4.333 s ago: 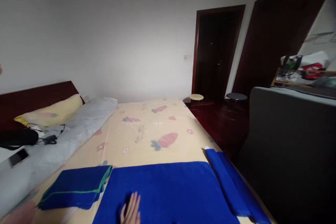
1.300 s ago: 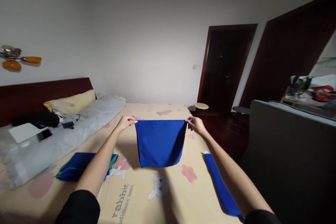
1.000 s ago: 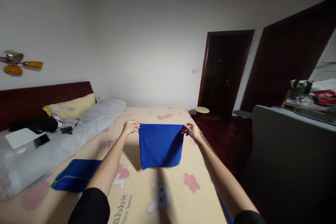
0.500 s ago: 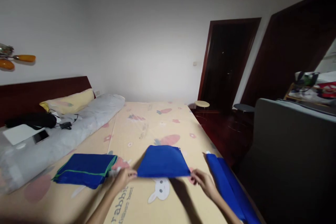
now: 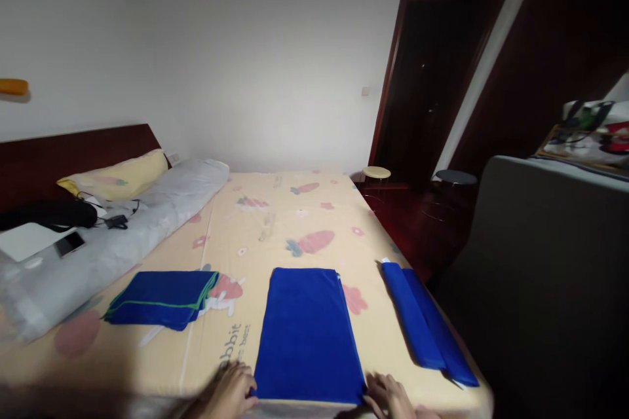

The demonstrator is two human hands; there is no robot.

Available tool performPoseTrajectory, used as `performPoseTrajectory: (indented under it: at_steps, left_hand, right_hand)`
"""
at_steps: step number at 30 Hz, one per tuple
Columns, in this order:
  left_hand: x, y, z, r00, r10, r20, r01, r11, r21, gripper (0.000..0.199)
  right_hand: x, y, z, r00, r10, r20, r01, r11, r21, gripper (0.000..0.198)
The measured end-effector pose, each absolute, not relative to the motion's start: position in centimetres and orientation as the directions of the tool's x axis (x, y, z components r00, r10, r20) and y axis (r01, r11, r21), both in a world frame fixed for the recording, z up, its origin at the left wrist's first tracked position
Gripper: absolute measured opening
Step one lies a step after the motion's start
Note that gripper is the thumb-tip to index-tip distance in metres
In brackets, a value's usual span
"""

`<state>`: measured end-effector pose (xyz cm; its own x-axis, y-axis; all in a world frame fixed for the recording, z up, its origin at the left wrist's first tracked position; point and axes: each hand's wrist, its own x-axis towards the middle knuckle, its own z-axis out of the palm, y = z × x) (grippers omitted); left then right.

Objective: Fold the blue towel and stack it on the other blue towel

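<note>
A blue towel (image 5: 309, 337), folded into a rectangle, lies flat on the bed in front of me. My left hand (image 5: 232, 391) is closed at its near left corner, the fingertips pressed on the edge. At the near right corner, my right hand (image 5: 390, 396) pinches the cloth in the same way. Left of it rests a folded dark blue cloth with green trim (image 5: 160, 298), out of reach of both hands. To the right, two long blue rolls or folded strips (image 5: 420, 321) lie side by side near the bed's edge, a small white tag showing at the far end.
The bed (image 5: 275, 229) has a patterned yellow sheet. Along its left side are a grey wrapped roll (image 5: 162, 226), a yellow pillow (image 5: 118, 177), a phone (image 5: 70, 244) and cables. A dark grey panel (image 5: 550, 262) stands close on the right; two stools (image 5: 376, 173) stand beyond.
My hands have come down and toward me, still at the towel's near corners. The towel, lifted and tilted before, now lies spread flat on the bed. My view has tipped downward.
</note>
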<state>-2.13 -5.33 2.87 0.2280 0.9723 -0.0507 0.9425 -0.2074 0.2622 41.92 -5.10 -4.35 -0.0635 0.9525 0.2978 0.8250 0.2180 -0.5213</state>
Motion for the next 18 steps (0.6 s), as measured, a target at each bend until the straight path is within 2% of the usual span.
performPoseTrajectory:
  at_steps: [2, 5, 9, 11, 13, 15, 18]
  left_hand:
    - [0.1, -4.9, 3.6, 0.219, 0.975, 0.047, 0.937, -0.223, 0.269, 0.02]
    - [5.5, -3.4, 2.8, 0.197, 0.959, 0.206, 0.941, -0.244, 0.233, 0.041]
    - [11.2, -2.1, -1.0, 0.253, 0.913, 0.32, 0.955, -0.289, 0.071, 0.057]
    - [10.8, -2.3, -2.5, 0.267, 0.898, 0.351, 0.961, -0.277, -0.021, 0.056]
    - [8.1, -3.0, -3.3, 0.274, 0.874, 0.401, 0.962, -0.249, -0.113, 0.057]
    - [4.3, -3.9, -3.3, 0.271, 0.835, 0.479, 0.96, -0.199, -0.196, 0.059]
    - [0.3, -4.5, -2.4, 0.341, 0.766, 0.545, 0.933, -0.207, -0.294, 0.058]
  right_hand:
    - [39.6, -4.5, -2.7, -0.126, 0.952, 0.279, 0.83, 0.255, -0.496, 0.036]
    - [33.5, -3.0, -1.0, -0.184, 0.925, 0.331, 0.843, 0.322, -0.431, 0.041]
    - [26.6, -1.6, -2.2, -0.316, 0.88, 0.355, 0.877, 0.414, -0.246, 0.049]
    - [26.7, -1.7, -3.8, -0.363, 0.85, 0.383, 0.884, 0.444, -0.147, 0.053]
    - [29.1, -2.2, -5.5, -0.34, 0.828, 0.447, 0.908, 0.413, -0.074, 0.061]
    - [32.5, -3.0, -6.8, -0.28, 0.812, 0.512, 0.938, 0.344, -0.033, 0.07]
    - [35.6, -3.7, -7.5, -0.215, 0.801, 0.558, 0.963, 0.269, -0.015, 0.078]
